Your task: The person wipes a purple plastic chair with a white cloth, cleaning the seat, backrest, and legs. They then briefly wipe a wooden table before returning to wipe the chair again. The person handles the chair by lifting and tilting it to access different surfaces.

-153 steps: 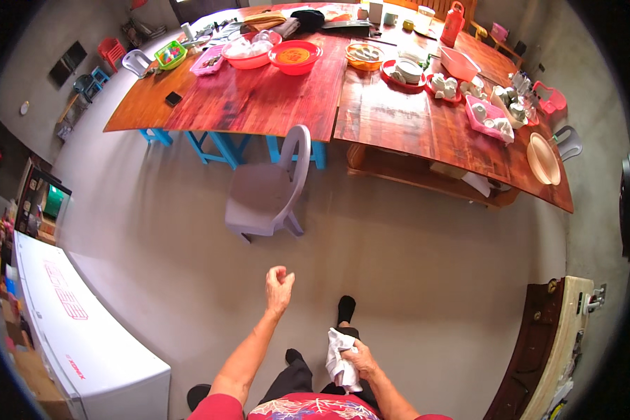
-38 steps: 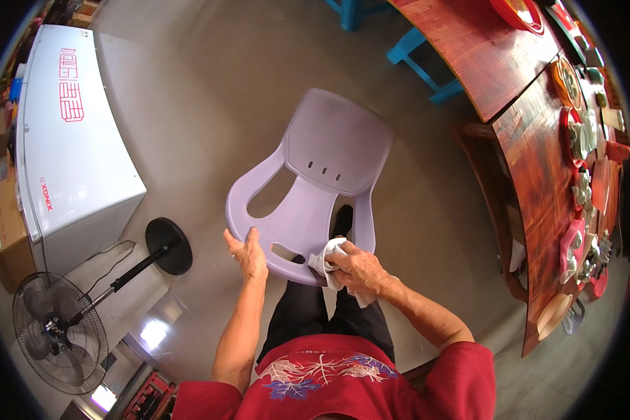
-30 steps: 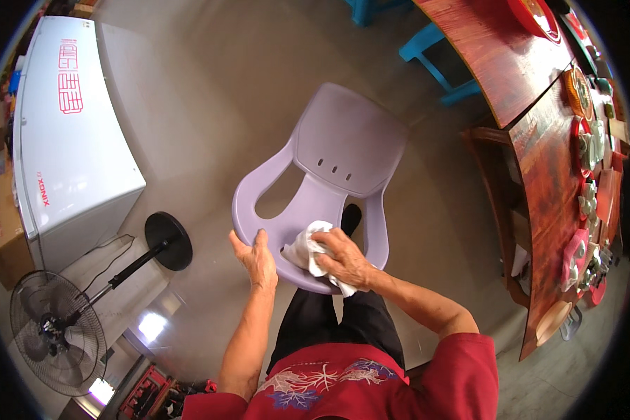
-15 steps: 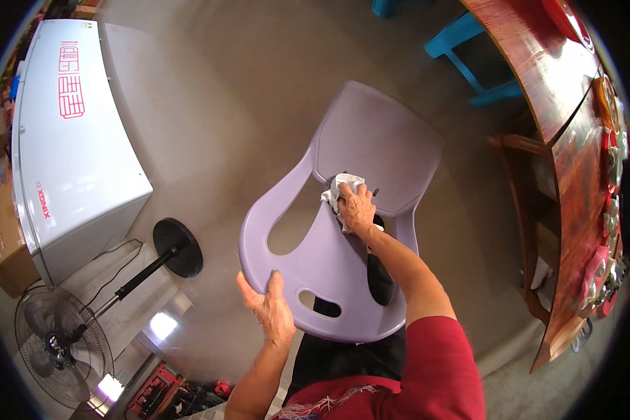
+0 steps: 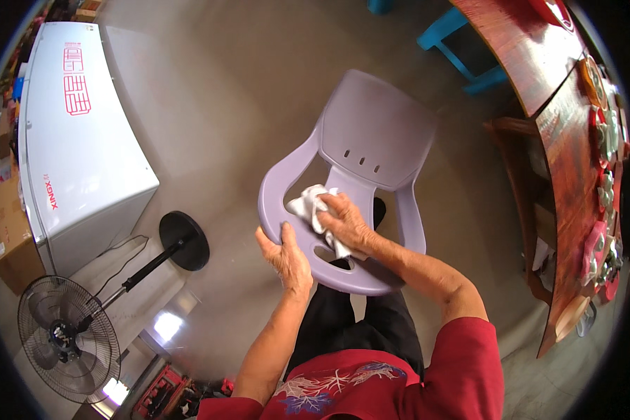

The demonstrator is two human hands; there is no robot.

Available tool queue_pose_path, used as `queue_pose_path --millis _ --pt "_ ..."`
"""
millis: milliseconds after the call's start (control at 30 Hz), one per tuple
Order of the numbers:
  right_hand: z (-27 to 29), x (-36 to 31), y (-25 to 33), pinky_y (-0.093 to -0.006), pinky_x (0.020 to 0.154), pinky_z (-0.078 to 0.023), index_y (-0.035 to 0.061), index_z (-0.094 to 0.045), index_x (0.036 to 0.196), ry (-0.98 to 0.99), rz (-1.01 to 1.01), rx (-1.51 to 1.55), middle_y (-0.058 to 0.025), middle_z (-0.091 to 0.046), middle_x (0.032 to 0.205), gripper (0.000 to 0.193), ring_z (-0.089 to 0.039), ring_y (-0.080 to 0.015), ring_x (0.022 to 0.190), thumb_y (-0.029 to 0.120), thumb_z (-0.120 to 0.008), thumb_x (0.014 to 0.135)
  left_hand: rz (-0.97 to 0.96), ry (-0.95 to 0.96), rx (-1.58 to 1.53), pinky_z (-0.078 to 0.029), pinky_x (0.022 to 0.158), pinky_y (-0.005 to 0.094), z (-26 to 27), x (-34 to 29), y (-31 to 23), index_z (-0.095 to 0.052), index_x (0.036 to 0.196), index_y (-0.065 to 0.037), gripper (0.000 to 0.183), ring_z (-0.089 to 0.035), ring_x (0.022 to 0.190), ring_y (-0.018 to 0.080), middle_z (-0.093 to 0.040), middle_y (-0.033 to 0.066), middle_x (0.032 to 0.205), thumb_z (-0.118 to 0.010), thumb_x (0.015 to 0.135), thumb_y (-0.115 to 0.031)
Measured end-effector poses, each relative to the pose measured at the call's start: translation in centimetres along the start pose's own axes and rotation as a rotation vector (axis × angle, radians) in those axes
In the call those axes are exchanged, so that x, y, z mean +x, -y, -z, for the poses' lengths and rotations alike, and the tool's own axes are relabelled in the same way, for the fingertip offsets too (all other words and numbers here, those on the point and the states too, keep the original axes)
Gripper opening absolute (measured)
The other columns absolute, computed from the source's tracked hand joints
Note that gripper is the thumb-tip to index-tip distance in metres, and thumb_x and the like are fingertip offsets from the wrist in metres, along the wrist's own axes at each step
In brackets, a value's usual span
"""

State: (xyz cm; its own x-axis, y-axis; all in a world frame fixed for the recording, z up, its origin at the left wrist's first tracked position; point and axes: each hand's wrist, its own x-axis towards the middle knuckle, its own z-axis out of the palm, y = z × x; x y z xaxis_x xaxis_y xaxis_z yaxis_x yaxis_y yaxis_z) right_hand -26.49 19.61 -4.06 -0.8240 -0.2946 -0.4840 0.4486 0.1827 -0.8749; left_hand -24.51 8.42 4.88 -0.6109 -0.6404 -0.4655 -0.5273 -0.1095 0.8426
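Observation:
A pale purple plastic chair shell (image 5: 381, 119) is tilted in front of me, its backrest far and its slotted edge near. My left hand (image 5: 287, 260) grips the near left rim, thumb on top and the other fingers partly hidden beneath. In my right hand (image 5: 346, 222) is a white cloth (image 5: 313, 206), pressed against the inner surface near the left armrest and the oval slot. Three small slots show at the foot of the backrest. Part of the cloth hangs over the oval opening.
On the left stand a white chest freezer (image 5: 84, 147), a cardboard box (image 5: 10, 234) and a black standing fan (image 5: 66, 339). To the right is a reddish wooden table (image 5: 567, 140) with several small items along it. A blue stool (image 5: 451, 52) stands at its far end.
My right hand has moved the cloth from the foot of the backrest toward the near left side. The chair's near edge has tipped upward and away from me, and my left hand has risen with it.

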Motion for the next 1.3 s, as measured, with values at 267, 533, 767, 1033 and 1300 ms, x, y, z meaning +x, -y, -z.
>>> queue_pose_path --millis 267,533,767,1033,1300 --pt "3.1 -5.5 5.8 -0.0432 0.079 -0.045 0.0094 -0.058 0.111 0.253 0.18 -0.299 -0.0168 -0.049 0.098 0.033 -0.051 -0.035 0.095 0.016 -0.058 0.079 -0.043 -0.012 0.022 -0.04 0.086 0.0333 0.3 0.6 1.0 -0.045 0.114 -0.002 0.035 -0.05 0.095 0.0183 -0.053 0.0093 0.105 -0.053 0.092 -0.028" --pt "8.2 -9.8 5.5 -0.0406 0.082 -0.044 0.0103 -0.062 0.109 0.399 0.183 -0.372 -0.0155 -0.05 0.094 0.034 -0.054 -0.0327 0.092 0.014 -0.058 0.075 -0.056 -0.011 0.085 -0.038 0.089 0.0327 0.4 0.3 0.6 -0.044 0.114 -0.003 0.041 -0.048 0.099 0.0178 -0.05 0.008 0.107 -0.047 0.095 -0.039" --pt "0.7 -5.1 6.9 -0.0412 0.081 -0.041 0.0074 -0.054 0.118 0.173 0.288 -0.031 -0.0163 -0.045 0.099 0.037 -0.049 -0.032 0.093 0.02 -0.053 0.083 -0.004 0.121 -0.24 -0.044 0.086 0.0366 1.1 -0.1 1.1 -0.045 0.115 -0.006 0.049 -0.049 0.103 0.0204 -0.048 0.0089 0.112 -0.037 0.095 -0.05" --pt "-4.3 5.6 5.6 -0.0453 0.077 -0.044 0.0218 -0.06 0.112 -0.283 0.288 -0.213 -0.0167 -0.047 0.098 0.03 -0.05 -0.0371 0.091 0.017 -0.056 0.082 -0.025 0.04 -0.016 -0.039 0.095 0.037 0.2 -0.2 0.2 -0.042 0.125 -0.004 0.05 -0.046 0.112 0.023 -0.046 0.0117 0.122 -0.037 0.096 -0.044" --pt "-1.6 0.9 6.7 -0.0428 0.077 -0.043 0.0188 -0.059 0.117 0.136 0.42 -0.426 -0.0163 -0.044 0.097 0.048 -0.048 -0.0349 0.085 0.015 -0.065 0.07 0.074 -0.005 -0.102 -0.037 0.098 0.038 0.2 -0.3 -0.5 -0.043 0.126 -0.003 0.06 -0.046 0.114 0.0248 -0.046 0.0132 0.126 -0.033 0.095 -0.053"
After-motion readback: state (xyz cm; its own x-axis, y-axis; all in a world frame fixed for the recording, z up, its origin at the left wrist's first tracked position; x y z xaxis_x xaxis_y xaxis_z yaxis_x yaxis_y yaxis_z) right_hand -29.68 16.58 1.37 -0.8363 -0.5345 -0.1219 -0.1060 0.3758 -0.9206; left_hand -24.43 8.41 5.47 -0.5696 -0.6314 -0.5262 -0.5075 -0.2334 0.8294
